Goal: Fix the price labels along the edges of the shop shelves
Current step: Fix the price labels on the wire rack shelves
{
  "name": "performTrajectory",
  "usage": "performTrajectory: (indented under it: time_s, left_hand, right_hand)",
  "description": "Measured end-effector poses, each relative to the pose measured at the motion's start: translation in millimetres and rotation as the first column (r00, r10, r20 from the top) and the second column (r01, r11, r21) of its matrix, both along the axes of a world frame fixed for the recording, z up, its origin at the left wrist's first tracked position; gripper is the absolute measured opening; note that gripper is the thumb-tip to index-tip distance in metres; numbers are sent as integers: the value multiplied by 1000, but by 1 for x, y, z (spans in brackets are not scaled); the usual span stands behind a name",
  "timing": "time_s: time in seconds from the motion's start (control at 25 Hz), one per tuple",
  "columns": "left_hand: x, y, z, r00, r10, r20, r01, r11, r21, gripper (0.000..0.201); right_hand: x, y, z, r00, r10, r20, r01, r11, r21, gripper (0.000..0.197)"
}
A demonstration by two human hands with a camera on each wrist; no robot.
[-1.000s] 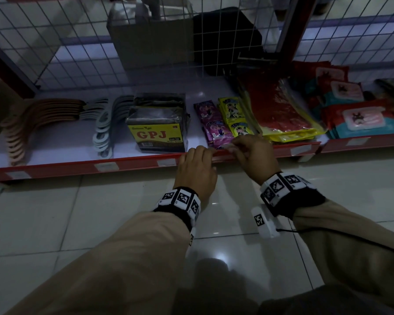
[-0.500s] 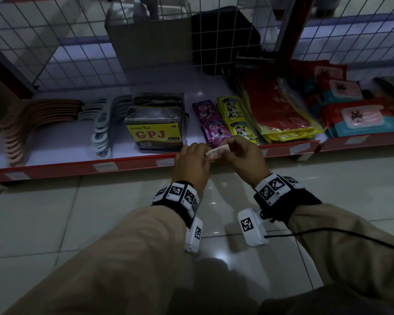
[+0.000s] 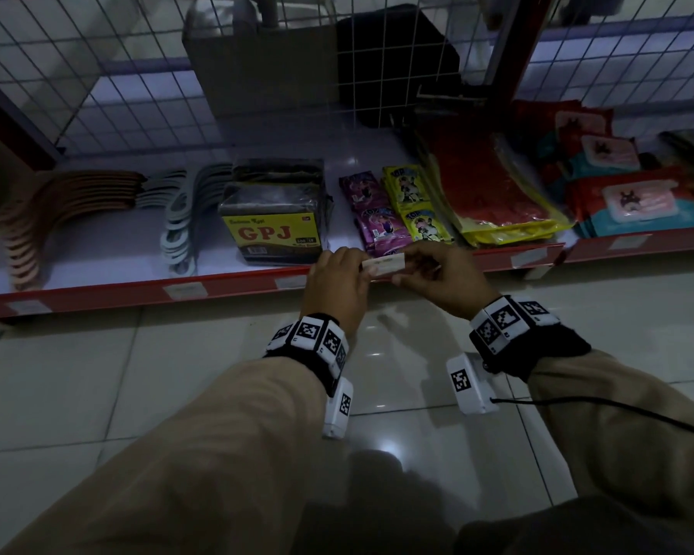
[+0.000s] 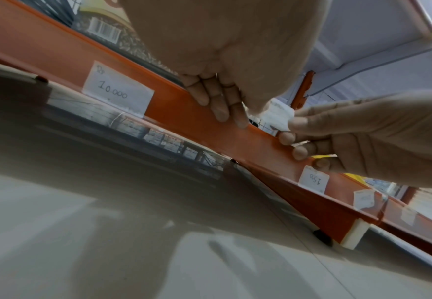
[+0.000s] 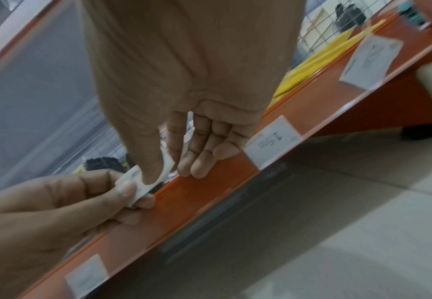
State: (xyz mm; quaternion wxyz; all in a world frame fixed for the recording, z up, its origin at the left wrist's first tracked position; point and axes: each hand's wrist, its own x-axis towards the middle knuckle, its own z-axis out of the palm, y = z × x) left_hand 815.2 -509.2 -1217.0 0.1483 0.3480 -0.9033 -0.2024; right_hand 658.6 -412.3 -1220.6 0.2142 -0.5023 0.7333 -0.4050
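A small white price label (image 3: 383, 264) is held just above the red shelf edge (image 3: 217, 288), in front of the purple sachets (image 3: 377, 222). My left hand (image 3: 339, 280) pinches its left end between thumb and forefinger, as the right wrist view shows on the label (image 5: 136, 189). My right hand (image 3: 437, 274) pinches the right end of the label (image 4: 279, 115). The lower fingers of both hands rest against the red rail (image 4: 235, 137). The label's writing is not readable.
Other labels sit on the rail: "10.000" (image 4: 119, 90) to the left, under the GPJ pack (image 3: 273, 230), and "1500" (image 4: 313, 181) to the right. Hangers (image 3: 177, 226), red-and-yellow packs (image 3: 493, 194) and wipes (image 3: 634, 202) fill the shelf. Tiled floor (image 3: 137, 374) lies below.
A second ago both hands pressed on the rail's edge. The label has since come off the rail and now sits raised between the two hands.
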Motion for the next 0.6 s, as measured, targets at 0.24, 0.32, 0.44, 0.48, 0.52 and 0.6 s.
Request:
performTrajectory:
  time_s: [0.24,0.32,0.44,0.48,0.52,0.6]
  left_hand:
    - [1,-2,1,999,-22,25,22,1000,-8,23]
    - [1,-1,1,999,-22,25,22,1000,-13,25]
    - [1,-1,0,999,-21,38,22,1000,-18,27]
    - [1,-1,0,999,-24,45,25,999,-23,28]
    - [1,-2,0,998,-28,49,30,999,-27,28]
    - [2,-2,-1,998,-36,52,38,999,-29,29]
  right_hand:
    - [-1,-1,1,994,1,-113,1,1000,17,17]
    - [-5,2,1,988,-1,-157,9,999,49,22]
    - [-12,8,5,980,5,-198,12,996,85,18]
    - [-14,9,7,977,-7,-211,22,998,67,14]
    - [-15,10,9,976,-18,-217,25,999,32,12]
    - [-16,7,16,976,1,-216,-3,1000,-9,31]
